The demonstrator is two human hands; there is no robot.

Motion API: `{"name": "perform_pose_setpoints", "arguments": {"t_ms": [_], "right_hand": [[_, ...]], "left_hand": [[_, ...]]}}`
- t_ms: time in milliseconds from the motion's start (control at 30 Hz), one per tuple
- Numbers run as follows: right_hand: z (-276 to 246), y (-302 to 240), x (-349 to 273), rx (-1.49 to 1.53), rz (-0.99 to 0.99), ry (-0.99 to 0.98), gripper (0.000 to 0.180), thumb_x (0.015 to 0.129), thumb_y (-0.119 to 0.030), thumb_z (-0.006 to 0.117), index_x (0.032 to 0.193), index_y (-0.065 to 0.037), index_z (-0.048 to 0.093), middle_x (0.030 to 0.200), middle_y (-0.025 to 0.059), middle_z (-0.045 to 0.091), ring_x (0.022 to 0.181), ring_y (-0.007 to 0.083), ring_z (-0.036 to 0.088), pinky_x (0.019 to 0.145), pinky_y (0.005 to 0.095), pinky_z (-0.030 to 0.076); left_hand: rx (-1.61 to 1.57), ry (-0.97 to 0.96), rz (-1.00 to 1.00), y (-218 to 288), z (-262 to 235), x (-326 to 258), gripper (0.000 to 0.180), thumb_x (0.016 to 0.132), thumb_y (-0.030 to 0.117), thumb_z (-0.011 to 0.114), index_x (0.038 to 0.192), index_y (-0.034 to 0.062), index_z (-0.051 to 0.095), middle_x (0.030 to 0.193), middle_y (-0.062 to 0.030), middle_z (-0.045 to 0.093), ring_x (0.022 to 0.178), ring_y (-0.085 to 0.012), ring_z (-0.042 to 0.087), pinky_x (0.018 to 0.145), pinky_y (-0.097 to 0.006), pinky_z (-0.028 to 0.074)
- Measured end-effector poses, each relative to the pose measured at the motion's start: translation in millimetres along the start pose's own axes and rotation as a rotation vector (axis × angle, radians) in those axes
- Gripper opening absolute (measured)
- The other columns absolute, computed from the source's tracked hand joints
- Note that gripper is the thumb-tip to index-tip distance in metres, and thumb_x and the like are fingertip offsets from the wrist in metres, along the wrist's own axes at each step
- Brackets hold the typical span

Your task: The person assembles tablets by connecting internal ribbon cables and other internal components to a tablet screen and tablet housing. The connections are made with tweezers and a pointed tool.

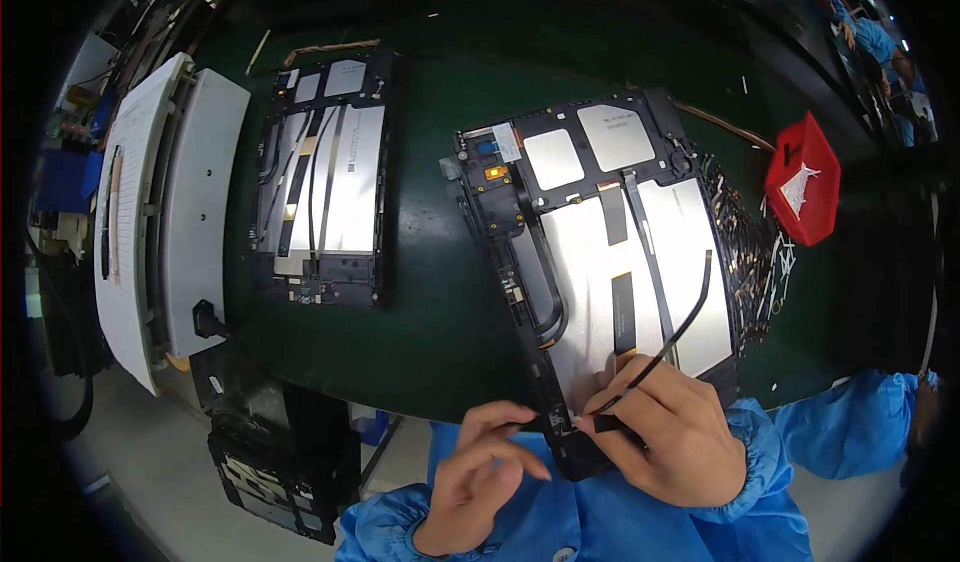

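Obs.: An opened tablet chassis with a black frame and silver shielding plates (610, 252) lies tilted on the dark green work mat (430, 332), its near end hanging over the mat's front edge toward the person.

Right hand (672, 437): fingers curled, thumb and forefinger pinched shut on the lower end of a thin black flex cable strip (680, 332). The strip arcs up from the pinch and over the silver plate, its far end free in the air near the chassis's right side.

Left hand (482, 477): partly curled, fingertips (520, 418) touching the lower left corner of the black frame; it grips nothing that shows, only steadies the edge.

Both forearms are in blue cuffed sleeves (600, 522).

Surroundings: a second opened tablet chassis of the same kind (325, 192) lies well apart to the left on the mat. A loose heap of thin black strips (750, 252) lies just beside the first chassis's right edge. A small red plastic bin (803, 177) stands beyond the heap. A white, curved-looking housing (170, 222) stands at the mat's left edge.
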State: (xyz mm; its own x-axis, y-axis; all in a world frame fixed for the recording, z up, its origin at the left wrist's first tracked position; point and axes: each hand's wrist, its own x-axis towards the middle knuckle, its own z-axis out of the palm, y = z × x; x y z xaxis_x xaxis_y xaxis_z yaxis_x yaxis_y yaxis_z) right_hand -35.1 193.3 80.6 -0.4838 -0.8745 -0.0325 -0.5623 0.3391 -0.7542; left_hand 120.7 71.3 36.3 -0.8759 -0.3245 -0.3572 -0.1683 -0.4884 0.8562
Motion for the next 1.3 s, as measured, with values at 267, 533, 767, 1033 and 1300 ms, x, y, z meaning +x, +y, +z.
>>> {"name": "perform_pose_setpoints", "arguments": {"t_ms": [267,533,767,1033,1300], "right_hand": [[-2,-9,3,-0.028,0.11,-0.015,0.018,0.068,-0.002,0.069,0.082,0.001,0.057,0.082,0.011,0.05,0.07,0.0268,0.058,0.057,0.0335,0.048],[-7,-8,2,0.048,0.073,-0.084,0.017,0.07,-0.002,0.068,0.084,0.002,0.058,0.086,0.0104,0.048,0.073,0.0268,0.058,0.06,0.0342,0.049],[-6,-7,2,0.041,0.074,-0.094,0.021,0.067,0.001,0.066,0.086,0.003,0.058,0.085,0.0097,0.047,0.072,0.0266,0.057,0.06,0.0339,0.048],[-1,-13,2,-0.006,0.112,-0.055,0.021,0.067,0.001,0.064,0.087,0.003,0.059,0.082,0.0098,0.047,0.07,0.0262,0.057,0.06,0.0337,0.048],[0,-10,-4,0.097,0.061,-0.037,0.016,0.07,0.0,0.061,0.086,0.003,0.06,0.083,0.0097,0.054,0.07,0.0258,0.059,0.059,0.0326,0.049]], "left_hand": [[0.268,0.152,0.291,-11,8,27,0.016,0.074,0.0,0.068,0.086,0.0018,0.058,0.089,-0.0108,0.057,0.081,-0.0172,0.056,0.072,-0.025,0.042],[0.267,0.118,0.322,-15,4,30,0.016,0.074,0.001,0.069,0.084,0.0005,0.057,0.083,-0.0099,0.057,0.075,-0.0171,0.056,0.068,-0.025,0.043],[0.206,0.134,0.279,-17,5,28,0.012,0.076,0.0,0.066,0.085,0.0002,0.057,0.085,-0.011,0.057,0.077,-0.0164,0.055,0.071,-0.025,0.042],[0.38,0.169,0.353,-9,10,31,0.018,0.072,0.002,0.071,0.082,0.0009,0.057,0.082,-0.0113,0.058,0.073,-0.0191,0.056,0.065,-0.027,0.044],[0.503,0.003,0.287,0,-4,37,0.018,0.072,0.003,0.071,0.083,0.0022,0.057,0.081,-0.01,0.059,0.074,-0.0197,0.058,0.065,-0.027,0.045]]}}
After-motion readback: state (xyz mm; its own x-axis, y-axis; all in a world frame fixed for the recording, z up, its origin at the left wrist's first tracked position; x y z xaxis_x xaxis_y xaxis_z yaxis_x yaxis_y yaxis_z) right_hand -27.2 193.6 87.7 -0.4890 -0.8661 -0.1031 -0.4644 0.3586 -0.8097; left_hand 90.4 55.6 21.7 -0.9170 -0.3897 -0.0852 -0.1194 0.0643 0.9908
